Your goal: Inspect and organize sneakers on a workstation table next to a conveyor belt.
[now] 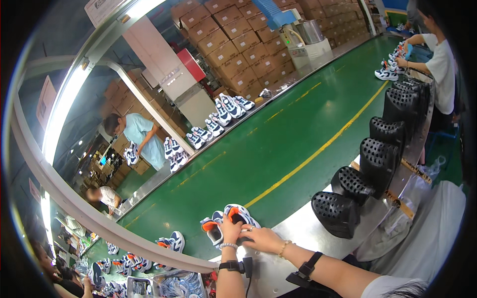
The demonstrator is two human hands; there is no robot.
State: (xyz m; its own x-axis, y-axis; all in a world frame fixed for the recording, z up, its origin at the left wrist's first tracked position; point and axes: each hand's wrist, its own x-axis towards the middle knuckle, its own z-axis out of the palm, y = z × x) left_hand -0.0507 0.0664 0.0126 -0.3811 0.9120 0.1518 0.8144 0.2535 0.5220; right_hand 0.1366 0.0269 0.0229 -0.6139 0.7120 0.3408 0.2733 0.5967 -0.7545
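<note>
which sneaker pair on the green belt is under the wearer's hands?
The pair with orange insides at the belt's near edge: the left hand and right hand rest on it. The other pairs, like the far-edge row, sit untouched.

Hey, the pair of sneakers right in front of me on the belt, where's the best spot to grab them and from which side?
Probably at the heel collars, from the near side. The sneakers sit side by side with their orange-lined openings facing you, toes pointing away across the green belt. Your left hand already rests on that near end and your right hand beside it, so fingers can hook into the openings.
</note>
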